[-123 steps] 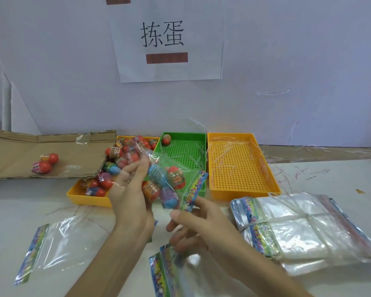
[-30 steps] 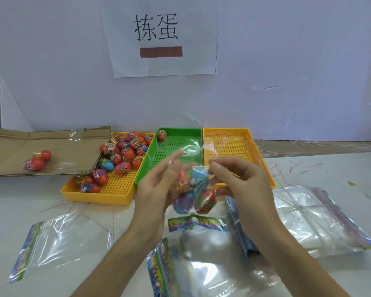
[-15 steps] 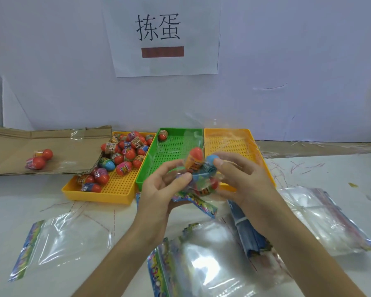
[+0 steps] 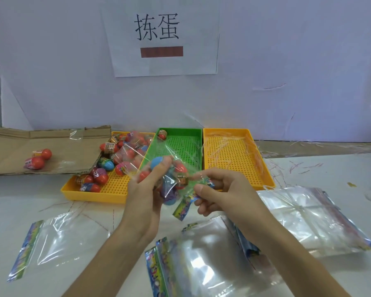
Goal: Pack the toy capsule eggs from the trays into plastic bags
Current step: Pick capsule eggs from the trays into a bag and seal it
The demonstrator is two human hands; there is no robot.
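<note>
Eggs (image 4: 38, 160) lie on the cardboard (image 4: 7, 151) at the far left. More eggs sit in the yellow tray (image 4: 90, 193) beside it, and one egg (image 4: 162, 134) sits in the green tray (image 4: 186, 146). In the middle, the left hand (image 4: 145, 199) curls its fingers (image 4: 160, 168) round a clear bag (image 4: 176, 181) with eggs inside. The right hand (image 4: 222, 189) pinches the bag's coloured top. A pile of bags (image 4: 308, 219) lies on the table (image 4: 19, 206) at the right.

We see our white worktop (image 4: 321, 168) carrying three trays beyond the left grip (image 4: 145, 196) and right grip (image 4: 221, 191): left tray (image 4: 90, 197), green tray (image 4: 184, 130), right tray (image 4: 229, 159). Cardboard (image 4: 9, 151) lies far left, a flat bag (image 4: 58, 243) left of the left grip, loose bags (image 4: 208, 264) below both, a bag stack (image 4: 304, 217) to the right.
</note>
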